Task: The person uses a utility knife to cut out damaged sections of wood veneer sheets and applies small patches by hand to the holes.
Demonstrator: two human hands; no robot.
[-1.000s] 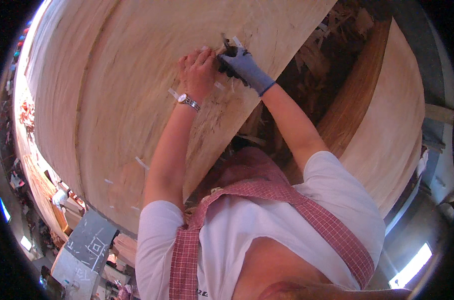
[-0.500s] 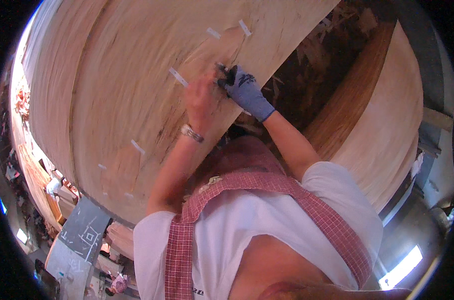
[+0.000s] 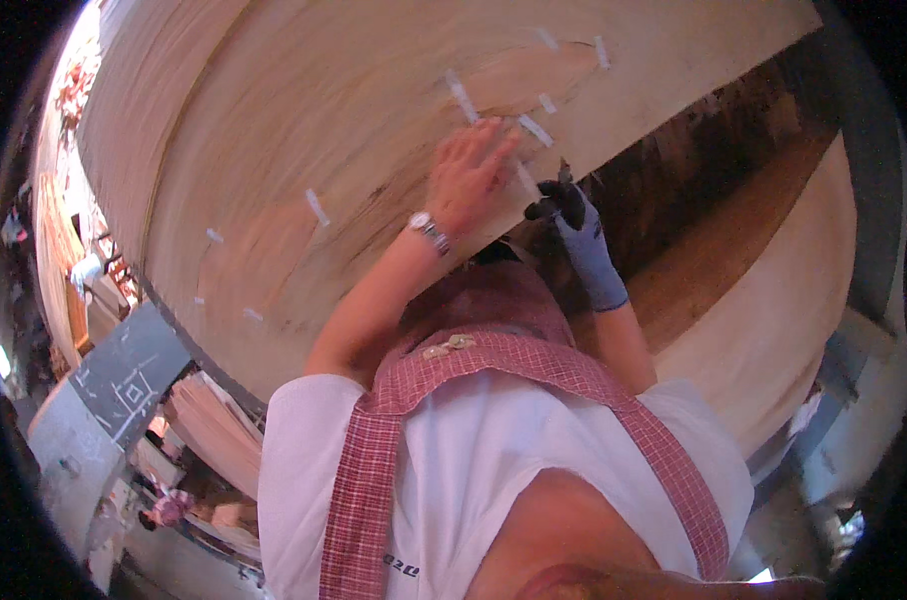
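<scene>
A large sheet of pale wood veneer [image 3: 354, 120] spreads before me, with white tape strips [image 3: 461, 95] across its cracks and patches. My left hand [image 3: 471, 175], bare with a wristwatch [image 3: 430, 232], lies on the veneer, fingers stretched out just below the tape. My right hand [image 3: 571, 215], in a blue and black glove, is by the sheet's near edge. Its fingers are closed round a small dark tool with a pointed tip [image 3: 565, 172], perhaps a knife. A whitish tape strip [image 3: 526, 180] runs between the hands; whether the gloved fingers pinch its end is unclear.
Beyond the sheet's near edge is a dark gap [image 3: 694, 170] with veneer scraps, then another curved wood sheet [image 3: 764, 300] at right. A dark board with chalk marks [image 3: 129, 375] is at lower left. Another person [image 3: 169, 508] is far off at lower left.
Both hands were together over the patch; now the right has drawn away toward the sheet's edge. More tape strips show on the veneer near my left hand. The view has shifted.
</scene>
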